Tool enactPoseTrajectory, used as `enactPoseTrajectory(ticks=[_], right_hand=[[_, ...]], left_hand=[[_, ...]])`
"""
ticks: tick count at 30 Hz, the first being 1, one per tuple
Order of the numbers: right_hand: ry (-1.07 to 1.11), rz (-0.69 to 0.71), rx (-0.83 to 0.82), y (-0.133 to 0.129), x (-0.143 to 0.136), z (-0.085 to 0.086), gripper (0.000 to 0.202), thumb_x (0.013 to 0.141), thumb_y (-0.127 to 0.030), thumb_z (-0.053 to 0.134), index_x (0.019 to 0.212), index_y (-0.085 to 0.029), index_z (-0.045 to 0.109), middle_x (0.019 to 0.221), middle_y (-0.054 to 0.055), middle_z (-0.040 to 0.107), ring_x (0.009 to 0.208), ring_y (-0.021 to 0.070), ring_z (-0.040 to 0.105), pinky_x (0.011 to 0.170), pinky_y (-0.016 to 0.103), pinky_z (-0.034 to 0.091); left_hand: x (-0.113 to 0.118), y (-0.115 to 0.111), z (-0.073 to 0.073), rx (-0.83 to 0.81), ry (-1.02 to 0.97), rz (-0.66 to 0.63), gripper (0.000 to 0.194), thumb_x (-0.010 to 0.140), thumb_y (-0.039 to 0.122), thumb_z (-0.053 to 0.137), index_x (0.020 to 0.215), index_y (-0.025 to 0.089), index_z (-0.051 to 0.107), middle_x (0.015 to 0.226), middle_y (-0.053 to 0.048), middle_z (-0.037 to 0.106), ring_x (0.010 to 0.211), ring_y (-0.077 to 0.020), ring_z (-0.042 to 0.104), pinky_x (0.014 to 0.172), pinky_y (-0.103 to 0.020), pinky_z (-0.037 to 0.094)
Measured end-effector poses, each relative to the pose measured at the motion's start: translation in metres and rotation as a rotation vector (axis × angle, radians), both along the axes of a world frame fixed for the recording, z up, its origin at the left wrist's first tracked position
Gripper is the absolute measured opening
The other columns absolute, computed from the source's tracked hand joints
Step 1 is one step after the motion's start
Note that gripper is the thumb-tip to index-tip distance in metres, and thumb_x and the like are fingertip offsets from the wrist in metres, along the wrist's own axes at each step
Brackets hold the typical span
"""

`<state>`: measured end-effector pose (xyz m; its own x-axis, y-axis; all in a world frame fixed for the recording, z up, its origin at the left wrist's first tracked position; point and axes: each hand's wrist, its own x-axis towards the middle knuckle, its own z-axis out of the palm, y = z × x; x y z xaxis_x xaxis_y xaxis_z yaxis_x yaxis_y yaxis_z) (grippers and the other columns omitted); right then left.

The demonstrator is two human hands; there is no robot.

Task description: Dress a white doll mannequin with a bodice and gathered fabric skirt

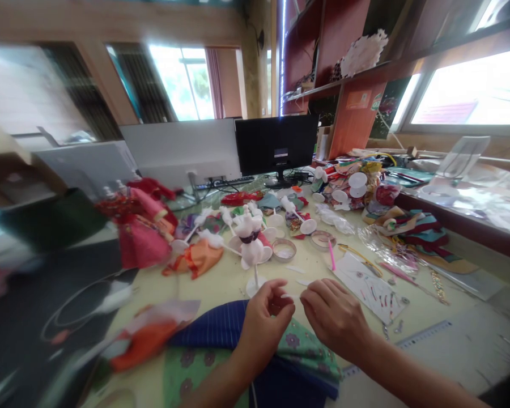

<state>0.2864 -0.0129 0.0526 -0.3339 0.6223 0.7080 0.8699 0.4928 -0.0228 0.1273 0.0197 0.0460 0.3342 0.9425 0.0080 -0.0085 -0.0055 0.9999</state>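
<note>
My left hand is raised over the folded cloth, its thumb and fingers curled together around one end of a small white piece. Facing it, my right hand has its fingers pinched at the other end of that piece, which is too small to make out well. Below both hands lie a navy striped cloth and a green cloth with flowers. Just behind my left hand, a white doll-like figure stands upright on a round base.
Red-dressed figures and orange cloth are at the left. A white sheet with small parts, a ruler and a pink tool lie right of centre. Monitors stand behind.
</note>
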Motion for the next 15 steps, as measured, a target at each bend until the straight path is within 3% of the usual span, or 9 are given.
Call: enactPoseTrajectory(ticks=[2, 4, 8, 10, 12, 15], right_hand=[[0.029, 0.001, -0.025, -0.001, -0.001, 0.000, 0.015, 0.084, -0.010, 0.048, 0.072, -0.017, 0.055, 0.067, 0.004, 0.052, 0.065, 0.0171, 0.046, 0.063, 0.031, 0.037], [0.101, 0.003, -0.083, -0.002, -0.004, 0.001, 0.015, 0.085, -0.012, 0.048, 0.072, -0.017, 0.053, 0.068, 0.004, 0.052, 0.065, 0.0166, 0.047, 0.061, 0.030, 0.036], [0.303, 0.017, -0.297, -0.005, -0.008, 0.004, 0.014, 0.085, -0.015, 0.047, 0.071, -0.018, 0.048, 0.067, 0.001, 0.050, 0.059, 0.0133, 0.046, 0.055, 0.026, 0.034], [0.383, 0.027, -0.399, -0.005, -0.009, 0.006, 0.014, 0.084, -0.016, 0.047, 0.070, -0.019, 0.046, 0.065, 0.000, 0.049, 0.057, 0.0118, 0.045, 0.053, 0.024, 0.034], [0.440, 0.042, -0.467, -0.005, -0.009, 0.008, 0.014, 0.083, -0.016, 0.047, 0.070, -0.020, 0.045, 0.065, -0.001, 0.048, 0.057, 0.0114, 0.046, 0.053, 0.024, 0.035], [0.497, 0.064, -0.511, -0.004, -0.008, 0.009, 0.016, 0.084, -0.016, 0.047, 0.069, -0.020, 0.044, 0.066, -0.002, 0.048, 0.059, 0.0116, 0.047, 0.055, 0.023, 0.036]], left_hand=[[0.002, -0.001, -0.001, 0.051, 0.031, 0.079, 0.036, 0.072, 0.022, 0.064, 0.105, 0.018, 0.049, 0.084, -0.002, 0.056, 0.073, -0.0136, 0.058, 0.064, -0.025, 0.048], [0.001, -0.003, -0.003, 0.201, 0.132, 0.178, 0.033, 0.073, 0.024, 0.064, 0.101, 0.018, 0.047, 0.081, -0.001, 0.055, 0.069, -0.0130, 0.056, 0.063, -0.026, 0.049], [-0.006, -0.004, -0.006, 0.802, 0.348, 0.238, 0.022, 0.079, 0.018, 0.059, 0.101, 0.018, 0.053, 0.098, -0.008, 0.056, 0.092, -0.0190, 0.056, 0.081, -0.033, 0.048], [-0.009, -0.003, -0.007, 0.989, 0.421, 0.227, 0.026, 0.081, 0.014, 0.056, 0.107, 0.019, 0.056, 0.109, -0.010, 0.054, 0.102, -0.0208, 0.052, 0.085, -0.034, 0.046], [-0.011, -0.001, -0.007, 1.031, 0.478, 0.223, 0.029, 0.082, 0.014, 0.055, 0.111, 0.019, 0.058, 0.112, -0.011, 0.053, 0.104, -0.0213, 0.052, 0.085, -0.035, 0.046], [-0.011, 0.002, -0.007, 0.945, 0.488, 0.173, 0.028, 0.084, 0.019, 0.054, 0.112, 0.018, 0.060, 0.114, -0.012, 0.055, 0.107, -0.0226, 0.052, 0.088, -0.037, 0.046]])
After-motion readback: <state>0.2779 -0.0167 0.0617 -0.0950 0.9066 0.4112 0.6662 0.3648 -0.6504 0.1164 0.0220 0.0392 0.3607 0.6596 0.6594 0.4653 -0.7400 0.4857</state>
